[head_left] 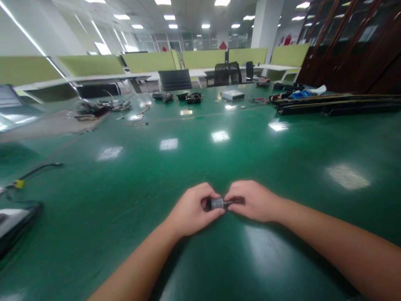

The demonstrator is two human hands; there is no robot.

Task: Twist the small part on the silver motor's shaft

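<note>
Both hands, left hand [191, 211] and right hand [253, 200], pinch a small cylinder [219, 204].

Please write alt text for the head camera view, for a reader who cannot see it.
A person's left hand and right hand together pinch a small grey metal cylinder at a glossy green table. Far behind lie a flat white box and long black bars.

1. Bare green surface [219, 159] runs wide open ahead of left hand [191, 211] and right hand [253, 200].
2. Left side: cable [37, 169] with yellow tag, dark flat device [15, 221] at the edge. Both well apart from left hand.
3. Right side: open surface. Long black bars [338, 106] block the far right.
4. Far middle: white box [232, 95], black parts [191, 98], loose wires [103, 106].
</note>
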